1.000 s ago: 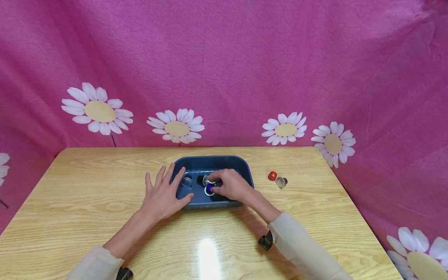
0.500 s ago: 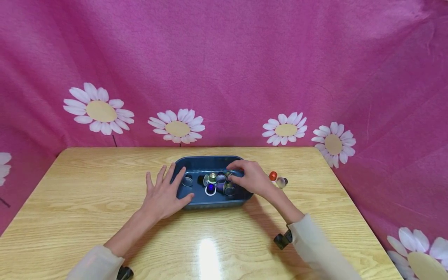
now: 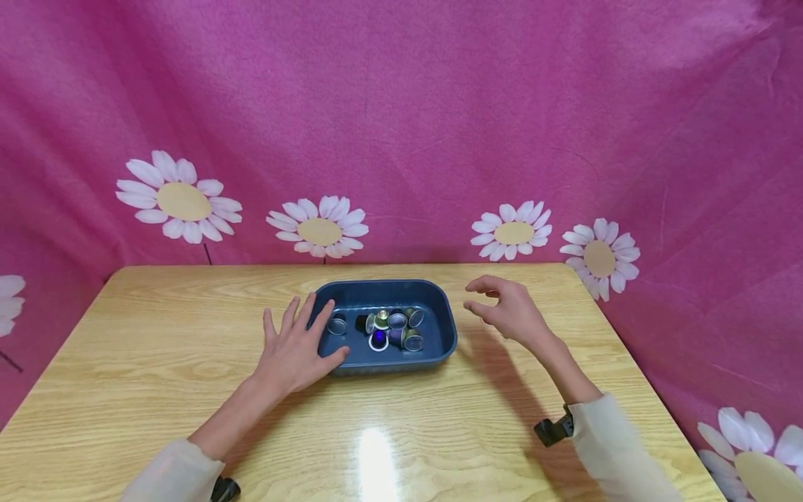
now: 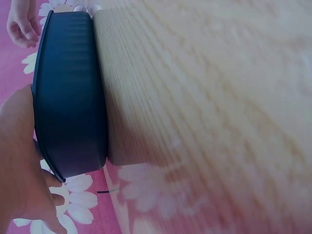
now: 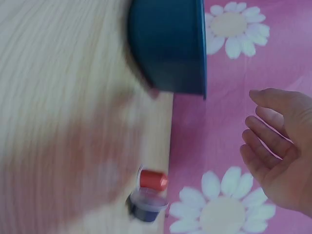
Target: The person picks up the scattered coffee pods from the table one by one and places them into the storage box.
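My left hand (image 3: 291,355) rests with spread fingers over the left end of a dark blue baking dish (image 3: 389,367). Inside lie several coffee capsules: a blue one (image 3: 379,338), a green one (image 3: 382,318), a purple one (image 3: 396,337), a black one (image 3: 362,323) and others. One capsule (image 3: 337,325) sits apart near the left hand's fingers. My right hand (image 3: 513,314) hovers right of the dish, fingers loosely bent and holding nothing. Below it, in the right wrist view, a red capsule (image 5: 153,180) and a dark capsule (image 5: 145,210) lie on the table; the hand hides most of them in the head view.
The dish stands on a light wooden table (image 3: 301,439), toward its back edge. A pink cloth (image 3: 414,139) printed with white daisies hangs behind and at both sides. In the left wrist view the dish's outer wall (image 4: 70,97) rises beside the hand.
My right hand has left the capsules in the dish and moved right, past the rim, to above the two loose capsules. The left hand keeps its place on the dish.
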`<move>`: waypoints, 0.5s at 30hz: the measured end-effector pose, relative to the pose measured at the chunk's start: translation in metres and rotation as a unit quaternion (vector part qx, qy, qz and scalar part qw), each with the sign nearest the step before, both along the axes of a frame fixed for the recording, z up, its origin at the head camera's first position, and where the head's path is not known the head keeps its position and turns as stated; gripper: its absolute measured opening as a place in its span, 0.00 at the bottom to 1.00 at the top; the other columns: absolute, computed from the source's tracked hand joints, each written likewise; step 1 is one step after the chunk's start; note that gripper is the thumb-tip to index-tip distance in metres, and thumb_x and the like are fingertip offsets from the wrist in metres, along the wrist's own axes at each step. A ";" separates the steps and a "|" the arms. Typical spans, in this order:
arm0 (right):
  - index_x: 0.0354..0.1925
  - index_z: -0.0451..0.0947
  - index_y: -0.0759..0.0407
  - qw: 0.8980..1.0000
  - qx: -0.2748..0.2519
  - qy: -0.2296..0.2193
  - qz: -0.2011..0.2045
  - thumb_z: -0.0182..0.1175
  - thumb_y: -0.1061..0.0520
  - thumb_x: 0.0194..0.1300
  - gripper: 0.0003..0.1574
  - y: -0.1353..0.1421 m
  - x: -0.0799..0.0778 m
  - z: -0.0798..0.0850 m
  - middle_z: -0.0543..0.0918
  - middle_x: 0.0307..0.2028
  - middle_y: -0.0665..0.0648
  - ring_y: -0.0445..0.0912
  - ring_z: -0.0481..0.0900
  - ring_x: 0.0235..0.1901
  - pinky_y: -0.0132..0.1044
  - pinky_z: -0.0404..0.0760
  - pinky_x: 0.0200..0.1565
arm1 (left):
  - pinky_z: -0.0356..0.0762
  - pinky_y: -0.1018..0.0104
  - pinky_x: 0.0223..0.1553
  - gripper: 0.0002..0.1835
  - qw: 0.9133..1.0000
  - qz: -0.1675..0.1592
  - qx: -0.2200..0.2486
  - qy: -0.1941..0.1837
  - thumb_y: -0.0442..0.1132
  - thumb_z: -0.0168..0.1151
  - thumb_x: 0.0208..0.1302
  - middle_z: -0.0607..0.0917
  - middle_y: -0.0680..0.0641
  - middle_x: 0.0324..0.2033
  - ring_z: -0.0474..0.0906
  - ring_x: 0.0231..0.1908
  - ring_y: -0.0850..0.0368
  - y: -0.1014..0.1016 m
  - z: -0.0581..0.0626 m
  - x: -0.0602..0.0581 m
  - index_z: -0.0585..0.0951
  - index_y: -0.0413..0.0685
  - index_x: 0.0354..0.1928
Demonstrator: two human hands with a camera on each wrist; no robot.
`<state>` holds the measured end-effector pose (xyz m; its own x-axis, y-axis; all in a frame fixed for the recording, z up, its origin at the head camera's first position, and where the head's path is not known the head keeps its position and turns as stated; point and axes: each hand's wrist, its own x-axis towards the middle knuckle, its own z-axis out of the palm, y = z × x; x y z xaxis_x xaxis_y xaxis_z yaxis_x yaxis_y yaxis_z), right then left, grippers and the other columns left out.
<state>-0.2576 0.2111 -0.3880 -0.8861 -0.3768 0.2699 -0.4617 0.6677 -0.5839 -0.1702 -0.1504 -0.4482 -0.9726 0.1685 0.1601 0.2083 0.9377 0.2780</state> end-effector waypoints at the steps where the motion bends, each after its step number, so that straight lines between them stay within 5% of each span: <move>1: 0.47 0.84 0.61 1.000 0.000 -0.006 -0.006 0.72 0.59 0.60 0.17 0.004 0.000 -0.001 0.87 0.43 0.57 0.58 0.81 0.50 0.51 0.79 0.54 | 0.31 0.23 0.63 0.47 1.000 0.000 0.000 0.000 0.65 0.60 0.61 0.56 0.35 0.75 0.44 0.73 0.32 0.000 0.000 0.000 0.61 0.48 0.77; 15: 0.55 0.79 0.68 0.998 0.036 -0.027 -0.050 0.71 0.60 0.61 0.25 0.063 0.002 -0.033 0.82 0.51 0.68 0.64 0.77 0.54 0.58 0.74 0.57 | 0.30 0.24 0.64 0.48 1.000 0.004 0.001 -0.007 0.65 0.61 0.61 0.55 0.35 0.75 0.44 0.73 0.32 0.001 0.001 0.001 0.60 0.49 0.77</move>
<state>-0.2559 0.2743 -0.4210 -0.9328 -0.3026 0.1956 -0.3597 0.7503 -0.5547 -0.1692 -0.1496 -0.4475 -0.9761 0.1607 0.1467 0.1970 0.9388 0.2824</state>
